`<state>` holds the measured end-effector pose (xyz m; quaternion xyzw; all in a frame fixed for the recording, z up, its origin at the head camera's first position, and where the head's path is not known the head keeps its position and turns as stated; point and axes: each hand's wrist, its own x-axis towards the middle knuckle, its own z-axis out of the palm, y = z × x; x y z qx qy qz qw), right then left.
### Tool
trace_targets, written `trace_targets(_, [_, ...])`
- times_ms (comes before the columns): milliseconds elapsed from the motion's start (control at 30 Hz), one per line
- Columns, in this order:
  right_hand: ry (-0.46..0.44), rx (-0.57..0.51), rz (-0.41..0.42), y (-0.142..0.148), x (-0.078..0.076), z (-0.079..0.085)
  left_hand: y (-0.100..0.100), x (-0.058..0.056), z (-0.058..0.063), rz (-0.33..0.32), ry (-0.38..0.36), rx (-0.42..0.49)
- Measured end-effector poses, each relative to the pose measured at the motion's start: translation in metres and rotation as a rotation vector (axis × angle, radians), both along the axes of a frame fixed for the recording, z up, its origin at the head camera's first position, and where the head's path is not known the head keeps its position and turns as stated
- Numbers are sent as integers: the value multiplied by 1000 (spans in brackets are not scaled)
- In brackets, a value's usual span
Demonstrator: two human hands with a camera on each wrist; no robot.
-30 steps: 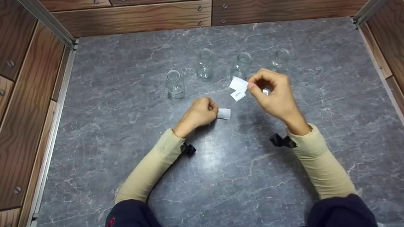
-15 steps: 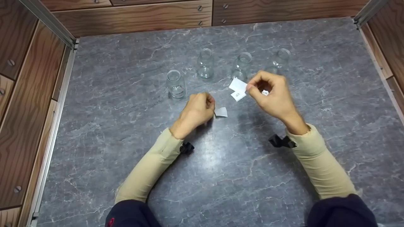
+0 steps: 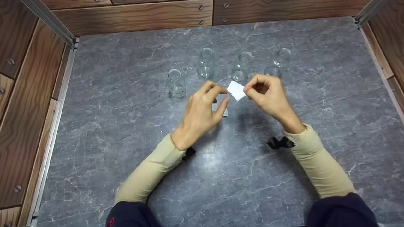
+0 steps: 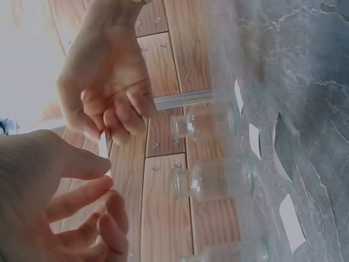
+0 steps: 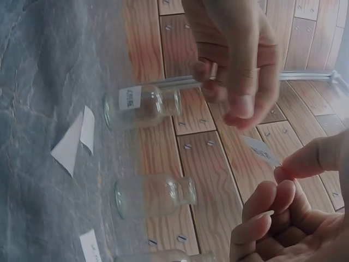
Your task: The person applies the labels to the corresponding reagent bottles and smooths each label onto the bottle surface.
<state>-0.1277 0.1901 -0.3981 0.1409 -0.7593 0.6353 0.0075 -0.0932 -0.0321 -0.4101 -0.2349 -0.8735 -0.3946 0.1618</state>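
Observation:
In the head view my right hand (image 3: 266,96) pinches a small white paper label (image 3: 235,90) between thumb and index finger. Small dark print shows on that label (image 5: 260,150) in the right wrist view. My left hand (image 3: 200,113) is raised just left of it, thumb and index finger apart; a narrow gap separates them from the label. Beneath the left hand a white paper piece (image 3: 225,113) lies on the table, partly covered. The leftmost glass bottle (image 3: 176,85) stands upright and bears a printed label (image 5: 130,97).
More clear glass bottles stand upright behind the hands: one bottle (image 3: 206,63) left of centre, another bottle (image 3: 242,66) behind the held label, and a third bottle (image 3: 282,60) at right. Loose white paper pieces (image 4: 292,222) lie on the grey marbled table (image 3: 94,126). Wood-patterned walls (image 3: 135,17) surround it.
My left hand has let go of the paper piece near the table and moved up and right toward the held label, its fingers spreading. My right hand has shifted slightly left and down with the label.

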Motion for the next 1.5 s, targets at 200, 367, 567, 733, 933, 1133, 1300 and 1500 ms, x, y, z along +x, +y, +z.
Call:
trace_targets(200, [-14,-23,15,-4,1,-4,7,4,-4,1,121,-29])
trace_targets(367, [-19,-17,22,-9,3,-9,9,5,-9,6,150,-46])
trace_targets(567, [-34,3,40,-14,5,-13,10,5,-13,20,167,-50])
trace_targets(733, [-47,2,57,-18,8,-13,10,6,-15,26,143,-56])
trace_targets(933, [-59,26,63,-19,8,-14,10,6,-14,23,117,-60])
trace_targets(1133, [-63,35,80,-19,9,-15,10,6,-14,19,102,-63])
trace_targets(1300, [-57,9,80,-18,9,-12,8,4,-13,23,90,-45])
trace_targets(1500, [-51,-4,69,-16,7,-8,4,0,-11,18,58,1])
